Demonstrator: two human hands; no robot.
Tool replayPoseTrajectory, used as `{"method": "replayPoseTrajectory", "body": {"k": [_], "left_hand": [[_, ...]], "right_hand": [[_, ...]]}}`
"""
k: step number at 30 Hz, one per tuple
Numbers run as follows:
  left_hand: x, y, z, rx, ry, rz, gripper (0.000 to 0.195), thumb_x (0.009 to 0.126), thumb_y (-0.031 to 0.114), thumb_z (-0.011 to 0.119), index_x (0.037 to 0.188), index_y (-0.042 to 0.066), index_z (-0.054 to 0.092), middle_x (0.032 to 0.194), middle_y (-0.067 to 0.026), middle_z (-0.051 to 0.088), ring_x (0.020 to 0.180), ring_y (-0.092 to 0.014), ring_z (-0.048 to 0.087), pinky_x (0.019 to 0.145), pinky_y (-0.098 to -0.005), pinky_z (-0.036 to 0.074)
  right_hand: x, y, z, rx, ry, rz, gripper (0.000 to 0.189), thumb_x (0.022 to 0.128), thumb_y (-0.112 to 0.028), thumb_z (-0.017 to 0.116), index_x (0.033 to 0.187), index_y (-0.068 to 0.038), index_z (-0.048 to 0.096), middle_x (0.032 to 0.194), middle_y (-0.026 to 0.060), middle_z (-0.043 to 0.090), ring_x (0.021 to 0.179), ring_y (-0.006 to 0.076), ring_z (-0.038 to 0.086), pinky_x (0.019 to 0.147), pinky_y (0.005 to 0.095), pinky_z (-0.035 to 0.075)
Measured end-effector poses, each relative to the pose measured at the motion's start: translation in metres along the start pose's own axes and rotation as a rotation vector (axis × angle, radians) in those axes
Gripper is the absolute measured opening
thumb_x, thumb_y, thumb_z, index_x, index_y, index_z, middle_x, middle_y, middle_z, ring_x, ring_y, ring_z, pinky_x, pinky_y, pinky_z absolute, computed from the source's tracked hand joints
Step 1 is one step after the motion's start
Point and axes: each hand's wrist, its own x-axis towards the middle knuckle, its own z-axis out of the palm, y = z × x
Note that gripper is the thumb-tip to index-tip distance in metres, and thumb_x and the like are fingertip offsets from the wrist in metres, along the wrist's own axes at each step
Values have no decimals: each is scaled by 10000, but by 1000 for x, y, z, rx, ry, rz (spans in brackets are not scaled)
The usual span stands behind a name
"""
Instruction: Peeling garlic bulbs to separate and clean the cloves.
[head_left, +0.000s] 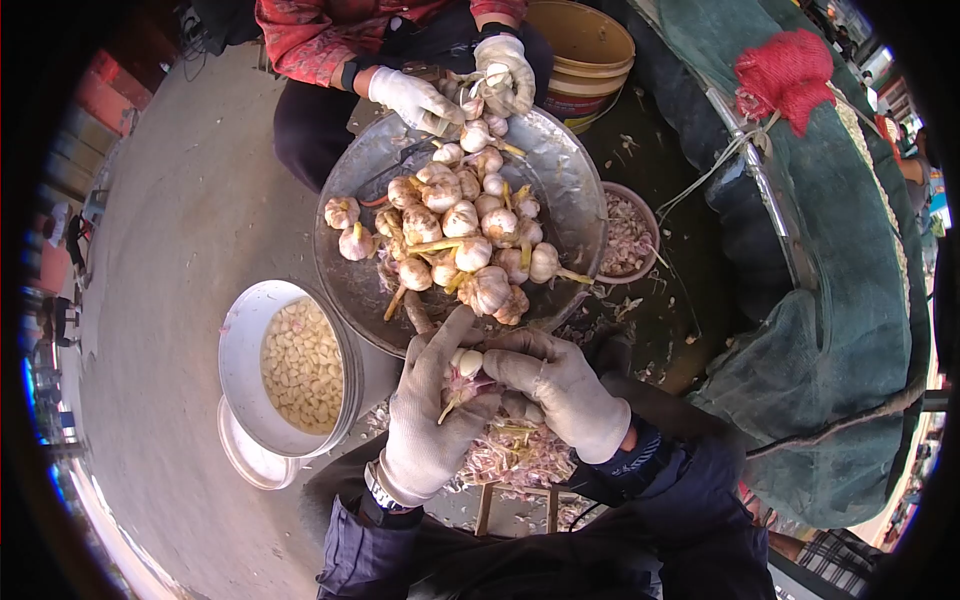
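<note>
My left hand, in a pale knit glove, is closed around a partly peeled garlic bulb with purplish skin and a short stem. One bare white clove shows at its top. My right hand, gloved too, has its thumb and fingers against that clove's right side; how firmly it grips cannot be seen. Just beyond both hands, a wide metal basin holds a heap of whole garlic bulbs, several with yellowish stems. Garlic skins lie heaped below my hands.
A white bucket of peeled cloves stands left, a lid beneath it. A bowl of skins sits right of the basin. Opposite, a gloved co-worker handles garlic before a yellowish bucket. Green netting borders the right.
</note>
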Motion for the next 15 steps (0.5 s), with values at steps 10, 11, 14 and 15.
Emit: {"method": "replayPoseTrajectory", "body": {"k": [10, 11, 14, 15], "left_hand": [[0, -2, 3, 128, 73, 28, 780, 849, -12, 668, 1569, -56, 372, 1285, -192, 586, 1128, -296, 613, 1017, -380, 500], [1, -2, 5, 126, 73, 26, 780, 849, -12, 668, 1569, -56, 372, 1285, -192, 586, 1128, -296, 613, 1017, -380, 500], [1, -1, 14, 146, 63, 91, 863, 749, -27, 653, 1562, -63, 365, 1291, -248, 570, 1137, -395, 607, 1031, -446, 499], [1, -2, 15, 145, 63, 76, 863, 749, -27, 653, 1562, -63, 365, 1291, -248, 570, 1137, -395, 607, 1031, -446, 499]], "right_hand": [[-3, -18, 3, -346, 203, -95, 334, 955, -236, 781, 1185, -1, 721, 875, -1, 700, 716, 39, 592, 636, 220, 472], [-3, -16, 5, -343, 173, -88, 334, 955, -236, 781, 1185, -1, 721, 875, -1, 700, 716, 39, 592, 636, 220, 472], [-2, -8, 12, -449, 94, -166, 354, 931, -271, 806, 1126, 13, 724, 880, 19, 720, 762, 74, 632, 685, 245, 517], [-1, -6, 12, -487, 89, -155, 364, 933, -280, 804, 1122, 19, 720, 904, 40, 725, 798, 87, 647, 715, 258, 529]]}}
